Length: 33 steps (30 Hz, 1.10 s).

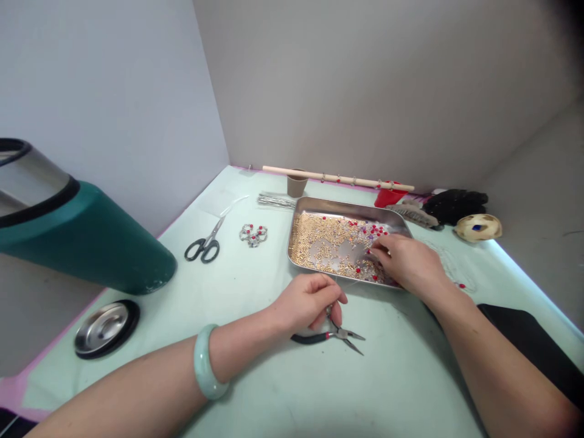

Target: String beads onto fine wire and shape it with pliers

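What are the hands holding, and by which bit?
The left hand seems to pinch a small silvery thing; which part is hidden. The right hand dips into the bead tray; whether it holds anything can't be told.

You have even, diffuse, moderately bright light across the worktop (pixel 319 395), a soft shadow below the metal tray (pixel 351 208) and a bright glare strip along the worktop's right edge. Note the gloss highlights on the bangle (pixel 204 365). Account for wide-angle stretching of the green bottle (pixel 114 237), a darkened upper-right corner, and softness that blurs the smallest beads (pixel 310 234).
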Motion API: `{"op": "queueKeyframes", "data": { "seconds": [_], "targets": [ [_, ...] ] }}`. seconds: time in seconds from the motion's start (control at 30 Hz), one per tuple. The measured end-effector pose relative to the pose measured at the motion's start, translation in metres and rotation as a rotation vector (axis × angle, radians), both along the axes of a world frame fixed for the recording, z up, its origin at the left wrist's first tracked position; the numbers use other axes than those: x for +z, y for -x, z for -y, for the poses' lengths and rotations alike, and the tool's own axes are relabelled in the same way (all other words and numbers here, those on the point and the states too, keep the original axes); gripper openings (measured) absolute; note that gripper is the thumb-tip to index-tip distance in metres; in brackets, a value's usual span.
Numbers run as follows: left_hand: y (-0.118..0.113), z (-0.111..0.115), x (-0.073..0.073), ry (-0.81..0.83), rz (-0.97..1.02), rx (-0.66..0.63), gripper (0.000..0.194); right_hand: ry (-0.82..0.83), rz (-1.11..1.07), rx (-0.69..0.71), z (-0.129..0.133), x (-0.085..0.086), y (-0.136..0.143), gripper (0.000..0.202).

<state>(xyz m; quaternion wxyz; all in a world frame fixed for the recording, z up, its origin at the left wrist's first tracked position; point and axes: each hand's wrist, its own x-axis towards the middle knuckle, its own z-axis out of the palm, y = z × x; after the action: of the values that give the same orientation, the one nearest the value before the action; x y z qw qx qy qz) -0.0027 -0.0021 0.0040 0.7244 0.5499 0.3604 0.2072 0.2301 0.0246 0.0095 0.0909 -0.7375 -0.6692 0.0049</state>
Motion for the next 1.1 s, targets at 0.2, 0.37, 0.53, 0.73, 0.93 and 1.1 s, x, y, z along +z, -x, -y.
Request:
{"op": "queueKeyframes", "data": {
  "seconds": [0.2,0.37,0.53,0.73,0.93,1.1],
  "targets": [
    [0.000,0.001,-0.001,0.006,-0.046,-0.064,0.019,-0.002,-1.014,-0.015,0.015,0.011,0.020,0.020],
    [0.000,0.002,-0.002,-0.010,-0.007,-0.106,0.015,0.190,-1.545,0.047,0.022,0.014,0.034,0.018],
    [0.000,0.002,-0.003,0.002,0.012,-0.105,0.014,0.246,-1.626,0.078,0.023,0.014,0.034,0.016],
    [0.000,0.002,-0.003,0.005,0.020,-0.105,0.015,0.265,-1.651,0.089,0.023,0.013,0.032,0.016],
    [0.000,0.002,-0.003,0.001,0.025,-0.100,0.017,0.276,-1.684,0.113,0.022,0.012,0.030,0.016],
    [0.000,0.001,-0.003,0.007,0.019,-0.114,0.016,0.283,-1.672,0.115,0.022,0.011,0.030,0.016]
  ]
}}
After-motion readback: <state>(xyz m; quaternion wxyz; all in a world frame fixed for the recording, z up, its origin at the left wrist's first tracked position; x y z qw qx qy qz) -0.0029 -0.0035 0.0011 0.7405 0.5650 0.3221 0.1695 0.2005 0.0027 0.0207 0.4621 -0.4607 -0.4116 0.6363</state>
